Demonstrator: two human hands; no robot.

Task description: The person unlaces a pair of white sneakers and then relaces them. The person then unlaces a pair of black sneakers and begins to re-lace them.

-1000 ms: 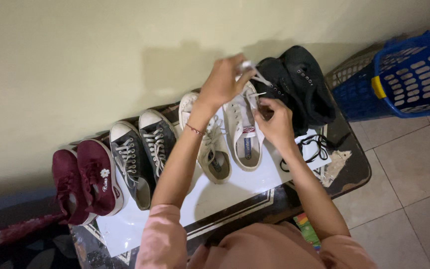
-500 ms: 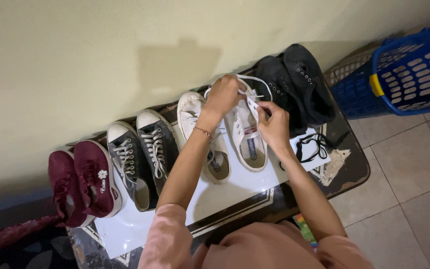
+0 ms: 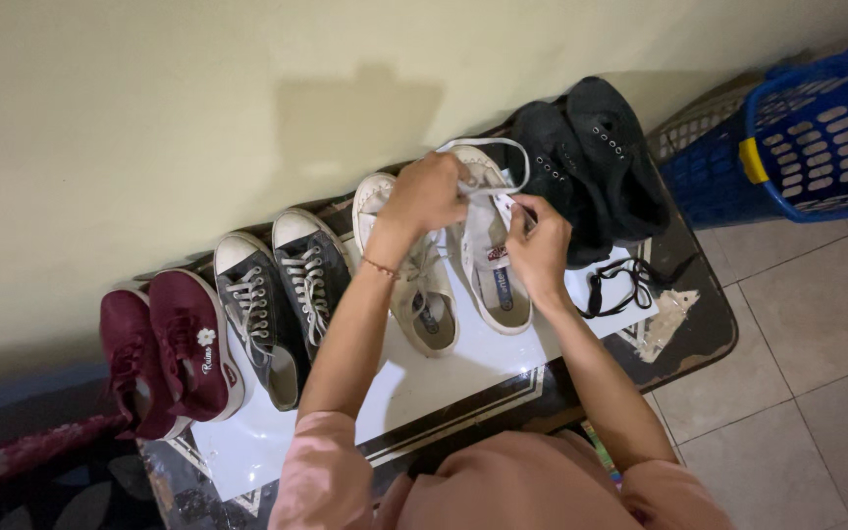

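Head view, looking down: nearest you is your own salmon-pink top, with both forearms reaching away over the dark patterned table [image 3: 699, 339] and the white sheet [image 3: 444, 378] that covers its middle. Your right hand [image 3: 539, 245] sits over the tongue of the white sneaker [image 3: 493, 260], fingers curled in and pinching something small at the eyelets, most likely the lace end, though you cannot make that out for sure. Your left hand [image 3: 427, 191] is a little farther out, closed around the white lace [image 3: 493, 147], which loops away past the toe toward the wall. The shoe's long axis runs from its heel, near you, to its toe, by the wall, so the lace row lies straight ahead of both hands, between them. The right hand is nearer the eyelets, and the left holds the slack.

Its partner, the second white sneaker [image 3: 414, 285], lies just left of it under your left forearm. Farther left stand a dark grey pair [image 3: 282, 299] and a maroon pair [image 3: 164, 353]. To the right a black pair [image 3: 591, 167] stands without laces, and a loose black lace [image 3: 625, 285] lies on the sheet's edge. Beyond, on the tiled floor, is a blue basket [image 3: 817, 128].
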